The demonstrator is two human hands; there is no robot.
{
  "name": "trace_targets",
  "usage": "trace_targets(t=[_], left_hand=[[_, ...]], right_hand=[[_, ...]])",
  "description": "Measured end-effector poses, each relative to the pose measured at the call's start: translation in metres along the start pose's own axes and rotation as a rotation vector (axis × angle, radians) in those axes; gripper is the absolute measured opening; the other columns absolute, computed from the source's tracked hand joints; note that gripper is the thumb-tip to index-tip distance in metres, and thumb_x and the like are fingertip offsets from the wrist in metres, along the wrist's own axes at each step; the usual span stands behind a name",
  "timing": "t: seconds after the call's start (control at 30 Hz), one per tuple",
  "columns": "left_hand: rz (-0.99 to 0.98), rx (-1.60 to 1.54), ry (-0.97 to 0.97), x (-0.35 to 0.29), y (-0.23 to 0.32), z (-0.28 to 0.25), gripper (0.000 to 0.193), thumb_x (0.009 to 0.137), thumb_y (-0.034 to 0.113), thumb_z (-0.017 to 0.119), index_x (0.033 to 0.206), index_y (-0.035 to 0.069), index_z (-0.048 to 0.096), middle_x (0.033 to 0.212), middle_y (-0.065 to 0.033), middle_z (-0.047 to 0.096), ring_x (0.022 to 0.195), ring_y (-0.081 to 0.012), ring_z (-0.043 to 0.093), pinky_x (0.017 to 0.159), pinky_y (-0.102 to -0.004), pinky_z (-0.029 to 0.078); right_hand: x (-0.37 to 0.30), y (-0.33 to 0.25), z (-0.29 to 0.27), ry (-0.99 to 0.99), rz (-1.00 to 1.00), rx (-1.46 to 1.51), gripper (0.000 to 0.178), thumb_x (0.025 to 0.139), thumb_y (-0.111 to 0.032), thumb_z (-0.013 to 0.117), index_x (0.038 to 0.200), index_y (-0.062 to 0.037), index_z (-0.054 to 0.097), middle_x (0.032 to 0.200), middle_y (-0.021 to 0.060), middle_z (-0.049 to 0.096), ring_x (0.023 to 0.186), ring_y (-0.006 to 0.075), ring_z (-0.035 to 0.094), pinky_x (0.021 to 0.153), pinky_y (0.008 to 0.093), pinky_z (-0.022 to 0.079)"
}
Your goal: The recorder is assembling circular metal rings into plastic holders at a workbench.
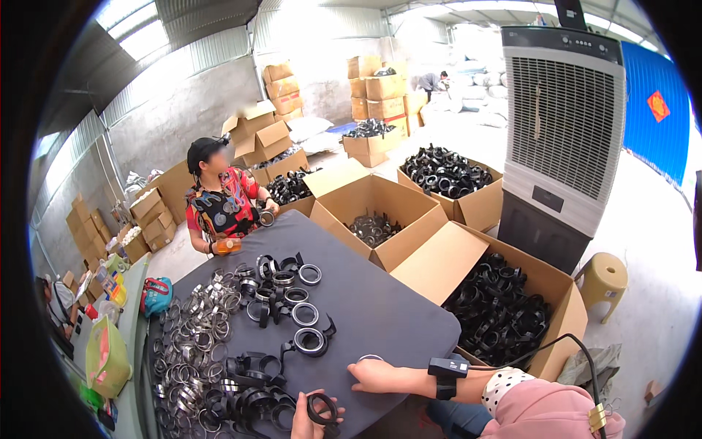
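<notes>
Right hand (374,376) flat, released, on table (380,307) near edge, bare cloth beyond; left hand (313,418) grasps black ring (322,408).

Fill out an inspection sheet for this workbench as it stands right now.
Surface: dark grey table, partly covered.
Job's things: black ring part in the left hand; thin metal ring at the right hand; assembled rings in rows.
Clutter: heap of metal rings and black clamps.
Hands: left grips the black ring part; right flat on the table.
Cables: black cable from the wrist device.
Surroundings: open boxes of black parts, a cooling fan unit, a yellow stool, a co-worker.
</notes>
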State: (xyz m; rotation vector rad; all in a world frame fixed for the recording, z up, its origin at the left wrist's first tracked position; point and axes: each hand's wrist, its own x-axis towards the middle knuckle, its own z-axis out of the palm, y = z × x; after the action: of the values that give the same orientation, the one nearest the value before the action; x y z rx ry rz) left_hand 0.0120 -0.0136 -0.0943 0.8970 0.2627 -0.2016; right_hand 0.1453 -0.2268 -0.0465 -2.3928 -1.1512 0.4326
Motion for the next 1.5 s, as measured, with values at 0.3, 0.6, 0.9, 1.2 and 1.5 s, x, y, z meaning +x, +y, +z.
trace_targets(t=[0.3,0.6,0.9,1.2,1.5], left_hand=[[0.09,0.031,0.257,-0.008,0.022,0.04,0.059,0.094,0.058,0.038,0.121,0.007,0.049,0.102,-0.0186,0.06,0.087,-0.0343,0.065,0.067,-0.0422,0.055],[0.082,0.069,0.233,-0.014,0.024,0.053,0.057,0.096,0.056,0.033,0.121,0.008,0.051,0.102,-0.0181,0.059,0.083,-0.0363,0.065,0.064,-0.0436,0.054],[0.072,0.05,0.319,-0.016,0.023,0.045,0.057,0.095,0.058,0.031,0.121,0.011,0.051,0.102,-0.0165,0.058,0.085,-0.0342,0.064,0.064,-0.0431,0.053],[0.056,-0.05,0.175,-0.008,0.028,0.052,0.057,0.097,0.055,0.031,0.126,0.009,0.05,0.103,-0.0147,0.06,0.09,-0.0316,0.063,0.07,-0.0396,0.053],[-0.014,0.064,0.138,-0.025,0.027,0.069,0.083,0.091,0.071,0.015,0.125,0.005,0.052,0.101,-0.0167,0.063,0.079,-0.0291,0.065,0.058,-0.031,0.049]], right_hand=[[-0.014,0.039,-0.006,0.174,0.001,-0.093,0.036,0.076,-0.017,0.06,0.108,-0.0002,0.06,0.097,0.0189,0.06,0.09,0.0347,0.062,0.075,0.0438,0.053],[0.053,0.071,-0.03,-0.181,0.089,0.301,0.037,0.08,-0.022,0.056,0.108,0.0002,0.063,0.092,0.0177,0.067,0.089,0.0322,0.064,0.083,0.0402,0.049],[-0.012,0.063,-0.035,0.194,-0.228,-0.334,0.064,0.077,-0.03,0.068,0.134,-0.0108,0.047,0.133,0.0197,0.044,0.124,0.0359,0.042,0.096,0.044,0.04],[-0.022,0.018,-0.061,0.542,-0.43,-0.433,0.074,0.068,-0.021,0.075,0.132,-0.0024,0.044,0.13,0.0153,0.046,0.113,0.0325,0.046,0.091,0.0432,0.039],[-0.026,-0.032,-0.062,0.641,-0.701,-0.486,0.071,0.066,-0.025,0.076,0.128,-0.0038,0.05,0.126,0.013,0.052,0.103,0.0281,0.051,0.087,0.038,0.04]])
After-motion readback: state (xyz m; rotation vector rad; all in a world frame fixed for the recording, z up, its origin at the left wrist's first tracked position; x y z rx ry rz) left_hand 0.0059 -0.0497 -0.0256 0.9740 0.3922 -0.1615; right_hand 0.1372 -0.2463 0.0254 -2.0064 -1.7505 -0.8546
